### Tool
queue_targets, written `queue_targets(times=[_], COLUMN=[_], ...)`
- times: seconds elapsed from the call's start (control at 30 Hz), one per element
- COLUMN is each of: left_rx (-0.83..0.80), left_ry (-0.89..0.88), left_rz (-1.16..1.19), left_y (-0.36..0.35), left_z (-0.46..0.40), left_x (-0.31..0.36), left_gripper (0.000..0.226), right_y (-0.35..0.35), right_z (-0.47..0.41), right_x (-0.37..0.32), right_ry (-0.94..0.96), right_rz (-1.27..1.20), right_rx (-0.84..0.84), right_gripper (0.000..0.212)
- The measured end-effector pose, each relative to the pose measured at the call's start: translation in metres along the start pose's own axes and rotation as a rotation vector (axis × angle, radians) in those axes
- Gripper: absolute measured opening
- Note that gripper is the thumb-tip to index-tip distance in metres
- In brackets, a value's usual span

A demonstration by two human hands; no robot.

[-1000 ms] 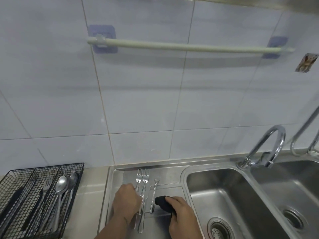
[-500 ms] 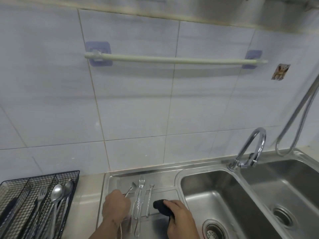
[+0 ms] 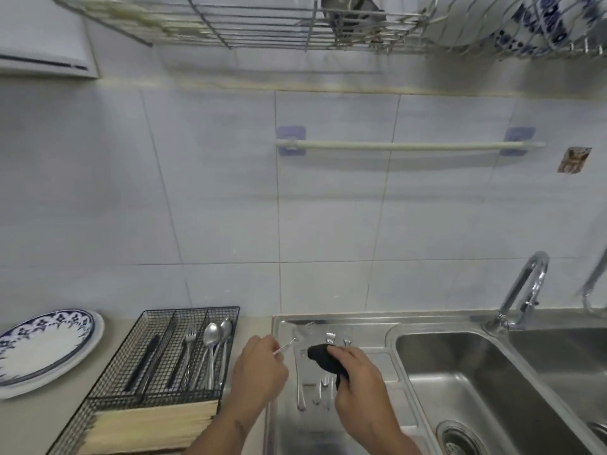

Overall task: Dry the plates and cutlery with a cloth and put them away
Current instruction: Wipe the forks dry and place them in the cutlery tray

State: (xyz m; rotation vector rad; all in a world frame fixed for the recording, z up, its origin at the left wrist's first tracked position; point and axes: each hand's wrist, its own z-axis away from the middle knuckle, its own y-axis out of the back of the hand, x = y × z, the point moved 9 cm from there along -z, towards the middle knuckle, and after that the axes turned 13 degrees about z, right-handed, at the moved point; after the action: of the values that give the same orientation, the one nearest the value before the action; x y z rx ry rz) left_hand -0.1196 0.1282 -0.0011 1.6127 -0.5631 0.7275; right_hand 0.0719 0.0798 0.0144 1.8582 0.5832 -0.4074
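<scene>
Cutlery (image 3: 315, 385) on the draining board is thin, stiff, light and likely wet-slick, so as your left hand (image 3: 259, 366) pinches one slender piece (image 3: 285, 348) clear beside it, grip mid-handle while your right hand (image 3: 358, 376) fingers clutch the black cloth (image 3: 323, 357).

I'm looking at a home kitchen: steel sink (image 3: 466, 372), tap (image 3: 525, 287), tiled wall (image 3: 230, 208), dish rack (image 3: 295, 24) overhead.
</scene>
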Motion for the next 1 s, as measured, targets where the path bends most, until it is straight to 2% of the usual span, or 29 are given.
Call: queue_targets(times=[0.17, 0.3, 0.43, 0.6, 0.7, 0.83, 0.9, 1.0], left_rx=[-0.02, -0.003, -0.008, 0.018, 0.002, -0.036, -0.052, -0.077], left_ry=[-0.151, -0.245, -0.246, -0.266, -0.299, -0.26, -0.235, -0.188], left_rz=[-0.061, -0.079, -0.081, -0.03, -0.056, 0.001, 0.001, 0.031], left_y=[0.027, 0.049, 0.067, 0.084, 0.088, 0.088, 0.089, 0.088], left_z=[0.027, 0.042, 0.051, 0.056, 0.061, 0.062, 0.061, 0.062], left_x=[0.016, 0.032, 0.033, 0.036, 0.038, 0.027, 0.024, 0.02], left_gripper=[0.019, 0.015, 0.019, 0.017, 0.019, 0.025, 0.032, 0.035], right_y=[0.008, 0.002, 0.004, 0.007, 0.02, 0.037, 0.044, 0.043], right_z=[0.005, 0.012, 0.011, 0.018, 0.013, 0.009, 0.01, 0.019], right_x=[-0.049, -0.082, -0.068, -0.091, -0.072, -0.05, -0.054, -0.082], right_ry=[0.13, 0.332, 0.207, 0.301, 0.142, -0.054, -0.053, 0.059], right_rz=[0.073, 0.266, 0.345, 0.39, 0.351, 0.247, 0.196, 0.185], right_rx=[0.118, 0.104, 0.072, 0.115, 0.138, 0.174, 0.225, 0.271], right_gripper=[0.063, 0.067, 0.085, 0.076, 0.075, 0.06, 0.06, 0.062])
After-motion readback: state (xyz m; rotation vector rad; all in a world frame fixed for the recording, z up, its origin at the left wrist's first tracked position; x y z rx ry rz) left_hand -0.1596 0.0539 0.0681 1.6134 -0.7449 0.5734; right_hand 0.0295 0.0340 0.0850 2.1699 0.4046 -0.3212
